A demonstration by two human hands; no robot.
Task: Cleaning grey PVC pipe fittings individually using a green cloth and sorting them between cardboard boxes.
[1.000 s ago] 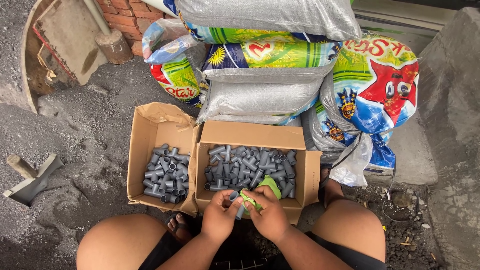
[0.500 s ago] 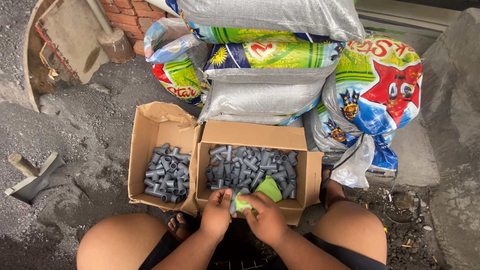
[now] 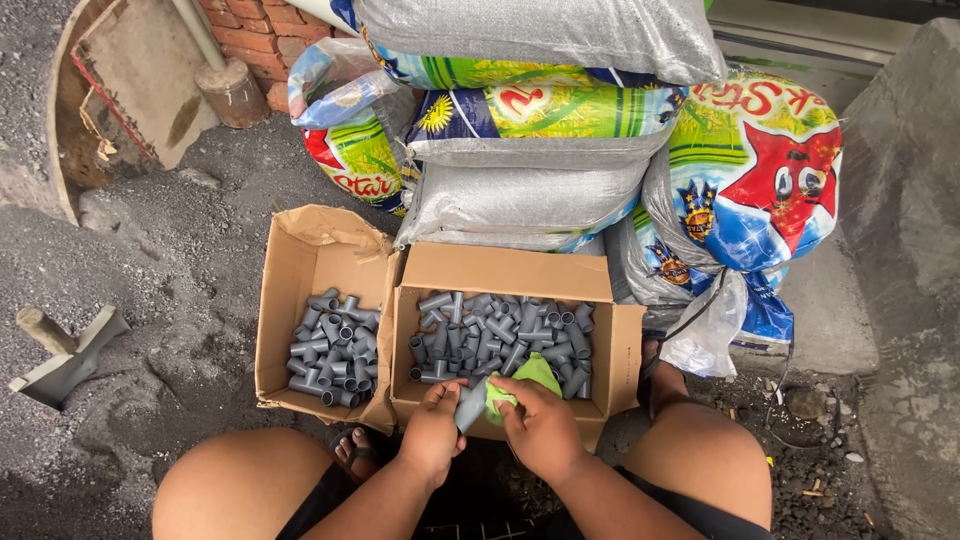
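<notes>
both hands (image 3: 490, 425) lower now, green cloth (image 3: 515, 385) round grey fitting (image 3: 470, 408)

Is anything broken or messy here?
Nothing looks spilled. The grey pipe pieces lie jumbled but all inside the two cardboard boxes. The left box has a crumpled, bent flap at its top corner. The left hand and right hand hold one pipe piece and a green cloth.
</notes>
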